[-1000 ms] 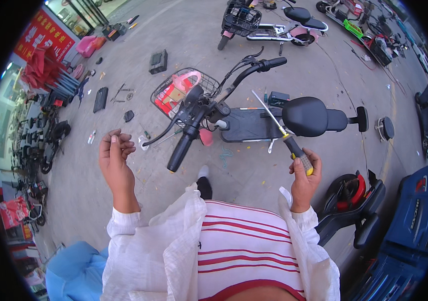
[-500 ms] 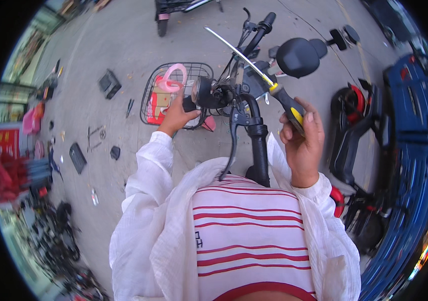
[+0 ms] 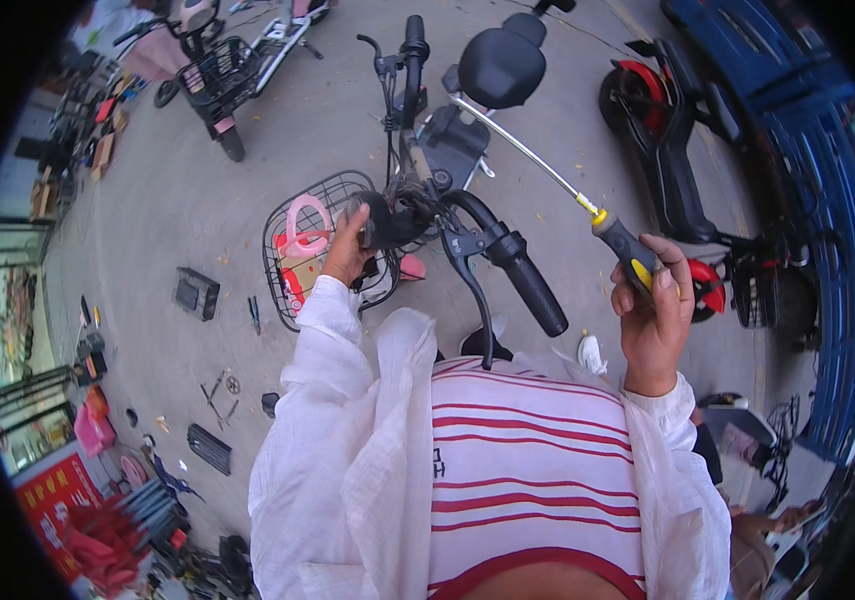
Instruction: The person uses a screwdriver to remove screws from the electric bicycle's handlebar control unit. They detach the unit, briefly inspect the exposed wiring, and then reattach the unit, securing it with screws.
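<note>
My left hand [image 3: 347, 247] is closed around the front edge of a round black headlight [image 3: 383, 220], mounted ahead of an electric bike's handlebar [image 3: 477, 212]. My right hand [image 3: 655, 315] holds a long screwdriver [image 3: 619, 240] by its black and yellow handle, off to the right of the bike. Its bright shaft slants up and left, the tip near the black seat [image 3: 502, 65] in the picture. A brake lever [image 3: 469, 295] and black rubber grip [image 3: 534, 285] lie between my hands. Beside my left hand is a wire basket [image 3: 269, 240] holding a pink ring [image 3: 305, 222] and a red-and-tan package [image 3: 297, 275].
On the ground at left lie a black box [image 3: 195, 293], pliers-like tool [image 3: 254, 314] and a ribbed black part [image 3: 209, 448]. A pink scooter [image 3: 222, 75] stands far left, a red-and-black scooter [image 3: 672, 150] at right. Behind that is a blue truck [image 3: 812, 200].
The view has shifted and the handlebar appears turned. My left hand has moved onto the headlight's front edge. My right hand, still holding the screwdriver, has moved farther right and away from the grip.
</note>
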`<state>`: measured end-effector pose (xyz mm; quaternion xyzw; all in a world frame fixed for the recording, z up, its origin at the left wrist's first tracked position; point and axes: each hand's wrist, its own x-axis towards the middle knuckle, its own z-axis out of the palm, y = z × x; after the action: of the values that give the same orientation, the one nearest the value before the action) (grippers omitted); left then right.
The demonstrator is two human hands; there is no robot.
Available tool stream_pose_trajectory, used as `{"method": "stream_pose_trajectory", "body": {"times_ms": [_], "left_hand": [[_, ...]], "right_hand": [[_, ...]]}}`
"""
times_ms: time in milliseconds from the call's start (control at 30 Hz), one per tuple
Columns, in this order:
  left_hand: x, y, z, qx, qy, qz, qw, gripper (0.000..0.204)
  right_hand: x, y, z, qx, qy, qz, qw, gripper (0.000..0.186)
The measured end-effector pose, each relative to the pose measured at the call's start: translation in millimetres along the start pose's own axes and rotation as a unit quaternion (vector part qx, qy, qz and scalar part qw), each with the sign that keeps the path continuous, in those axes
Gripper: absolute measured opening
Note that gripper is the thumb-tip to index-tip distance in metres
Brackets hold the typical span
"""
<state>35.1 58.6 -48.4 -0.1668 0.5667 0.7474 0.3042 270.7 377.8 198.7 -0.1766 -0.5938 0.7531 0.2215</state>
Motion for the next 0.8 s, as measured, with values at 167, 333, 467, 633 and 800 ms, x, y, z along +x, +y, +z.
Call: {"method": "stream_pose_trajectory", "body": {"times_ms": [167, 333, 467, 633, 800], "left_hand": [[18, 32, -20, 0.067, -0.088, -0.103, 0.989, 0.055], [42, 51, -42, 0.085, -0.263, -0.075, 0.958, 0.069], [20, 42, -48, 0.119, -0.323, 0.011, 0.939, 0.099], [19, 11, -44, 0.219, -0.267, 0.174, 0.922, 0.109], [43, 11, -54, 0.133, -0.264, 0.1, 0.95, 0.072]], "right_hand": [[-35, -8, 30, -0.052, 0.048, -0.057, 0.996, 0.047], [-74, 7, 88, -0.054, 0.079, -0.041, 0.995, 0.055], [-91, 17, 137, -0.037, 0.1, -0.018, 0.994, 0.052], [-102, 16, 179, -0.047, 0.13, 0.008, 0.99, 0.048], [-109, 19, 197, -0.071, 0.163, 0.021, 0.984, 0.045]]}}
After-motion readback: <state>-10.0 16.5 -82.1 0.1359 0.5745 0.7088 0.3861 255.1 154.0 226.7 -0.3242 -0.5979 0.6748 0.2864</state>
